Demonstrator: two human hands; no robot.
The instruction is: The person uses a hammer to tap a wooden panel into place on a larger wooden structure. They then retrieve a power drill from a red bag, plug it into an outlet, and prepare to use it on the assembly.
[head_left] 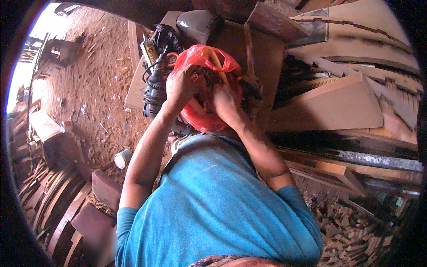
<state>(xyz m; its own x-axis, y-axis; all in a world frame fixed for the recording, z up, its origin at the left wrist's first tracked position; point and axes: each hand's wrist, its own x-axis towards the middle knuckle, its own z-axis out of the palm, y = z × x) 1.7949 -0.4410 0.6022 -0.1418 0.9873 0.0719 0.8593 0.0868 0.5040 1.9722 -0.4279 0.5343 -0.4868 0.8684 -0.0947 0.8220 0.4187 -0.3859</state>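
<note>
A red plastic bag (205,121) stands wide open on the bench in front of me, with dark small items inside that I cannot make out. My left hand (180,86) reaches over its left side, fingers bent inward among the contents. From the right, my right hand (224,101) goes down into the bag, and its fingers are hidden. A yellowish wooden stick or handle (215,60) leans up out of the bag near the far rim. Just left of the bag lies a grey power drill (155,86) with a coiled black cord.
Beyond the drill are a yellow-and-white tube (150,52) and a crumpled black plastic bag (165,38). A dark rounded casing (195,24) sits behind. Stacked boards (329,104) fill the right. A can (123,159) stands on the littered dirt floor at left.
</note>
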